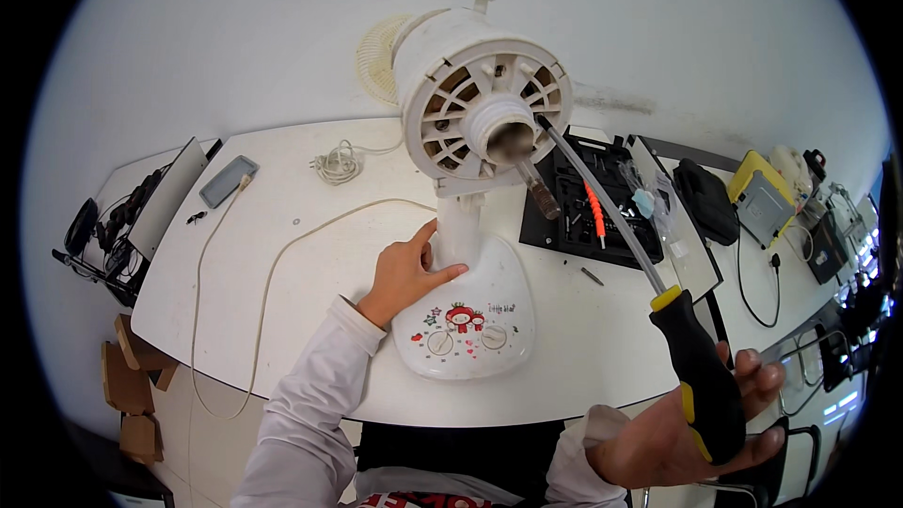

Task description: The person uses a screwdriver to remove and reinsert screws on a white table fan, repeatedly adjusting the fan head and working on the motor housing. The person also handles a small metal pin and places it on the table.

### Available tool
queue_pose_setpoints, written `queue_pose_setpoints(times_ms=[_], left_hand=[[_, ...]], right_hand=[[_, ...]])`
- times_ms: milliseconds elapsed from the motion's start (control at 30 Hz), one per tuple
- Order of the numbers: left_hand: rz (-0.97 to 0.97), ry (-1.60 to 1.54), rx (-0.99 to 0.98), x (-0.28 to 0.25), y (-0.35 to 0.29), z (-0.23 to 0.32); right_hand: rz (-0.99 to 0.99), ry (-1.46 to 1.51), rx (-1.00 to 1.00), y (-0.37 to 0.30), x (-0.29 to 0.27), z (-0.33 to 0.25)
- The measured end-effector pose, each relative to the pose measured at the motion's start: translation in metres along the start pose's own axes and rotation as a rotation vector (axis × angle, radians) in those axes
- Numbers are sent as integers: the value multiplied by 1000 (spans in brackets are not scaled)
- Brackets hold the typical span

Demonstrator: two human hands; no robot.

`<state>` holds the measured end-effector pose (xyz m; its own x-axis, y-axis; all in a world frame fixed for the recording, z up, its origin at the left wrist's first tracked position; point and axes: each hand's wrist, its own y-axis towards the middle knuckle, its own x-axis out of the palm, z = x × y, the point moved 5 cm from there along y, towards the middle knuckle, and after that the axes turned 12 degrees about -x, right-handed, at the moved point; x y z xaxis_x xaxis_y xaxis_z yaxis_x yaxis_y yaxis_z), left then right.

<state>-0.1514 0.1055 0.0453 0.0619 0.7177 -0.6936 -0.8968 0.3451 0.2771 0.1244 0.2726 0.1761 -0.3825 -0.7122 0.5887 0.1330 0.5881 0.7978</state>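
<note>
A white desk fan (451,47) without its front grille or blades stands upright on the table, its round motor housing facing me. My left hand (406,273) is closed round the lower part of the fan's neck, thumb across the front, just above the white base (511,306) with two knobs and cartoon prints. In my right hand (654,437), a long screwdriver (698,367) with a black and yellow handle rests against the palm, several fingers loosely extended behind it. Its tip appears at the right side of the housing's central hub; whether it touches is unclear.
A black tool case (602,245) with an orange-handled tool lies open behind the fan. On the left are a grey phone-like slab (229,181), a coiled plug cord (337,167) and a cable across the white table (324,339). A yellow-grey box (762,196) sits far right.
</note>
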Motion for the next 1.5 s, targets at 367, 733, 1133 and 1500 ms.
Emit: queue_pose_setpoints(times_ms=[367,733,1133,1500], left_hand=[[-32,33,-6,2,2,-1],[-45,35,-3,3,3,6],[100,-66,29,-11,-2,9],[-627,-1401,-191,-24,-42,146]], right_hand=[[-255,-451,-281,-13,0,-11],[-323,-272,-254,-10,5,-14],[-103,-155,32,-1,-2,-6],[-477,-326,-196,5,13,-14]])
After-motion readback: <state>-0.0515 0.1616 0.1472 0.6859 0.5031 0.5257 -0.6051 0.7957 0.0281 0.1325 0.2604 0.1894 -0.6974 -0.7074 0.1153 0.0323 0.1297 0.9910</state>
